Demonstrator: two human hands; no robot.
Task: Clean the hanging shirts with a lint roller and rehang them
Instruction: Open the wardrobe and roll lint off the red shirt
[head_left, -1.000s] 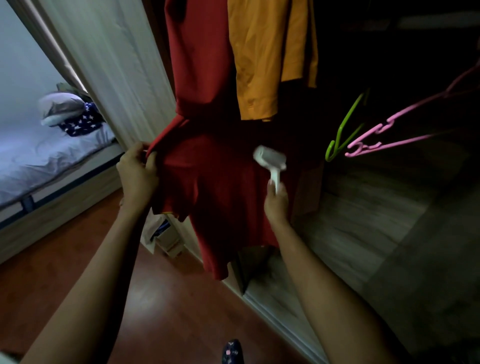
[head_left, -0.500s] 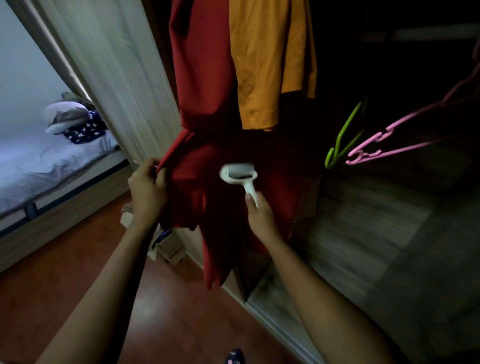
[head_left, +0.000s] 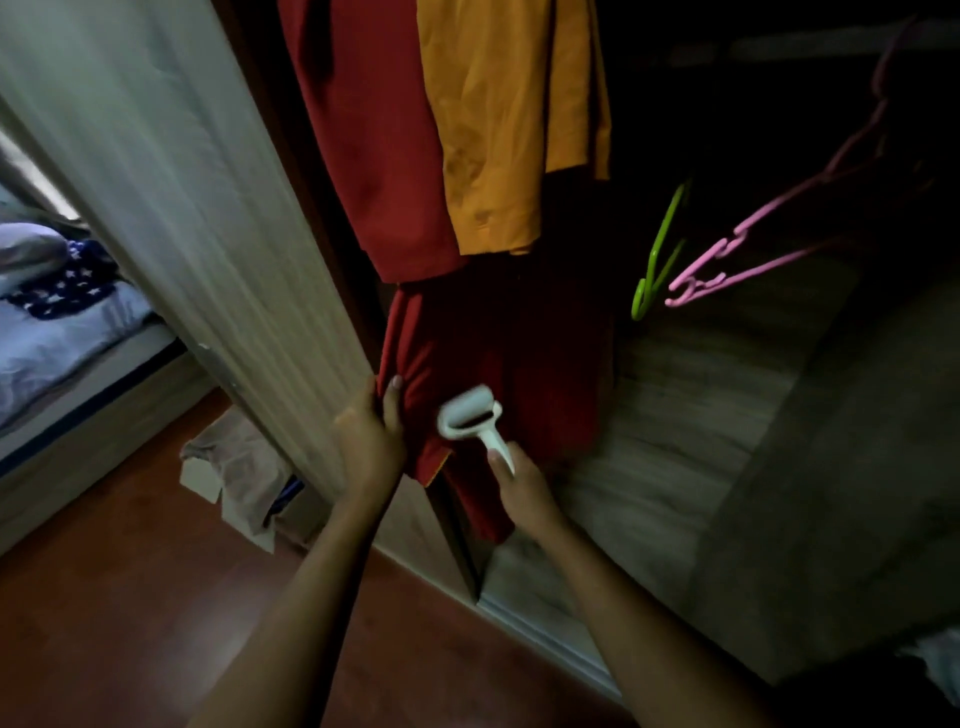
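Wardrobe interior, dim: red shirt (head_left: 524, 353) hanging mid-frame, its left edge pinched by left hand (head_left: 371, 441), likely to tauten cloth; right hand (head_left: 524, 499) clasps lint roller (head_left: 470, 415) handle, head seemingly against fabric.

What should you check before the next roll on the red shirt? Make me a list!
1. Left hand grips the red shirt at its edge: ok.
2. Right hand holds the lint roller by its handle: ok.
3. Roller head sits over red cloth: ok.
4. Cloth pulled flat: not ok, bunched near the grip.
5. Sticky sheet clean: cannot tell.
6. Shirt's hanger secure: cannot tell, out of view.
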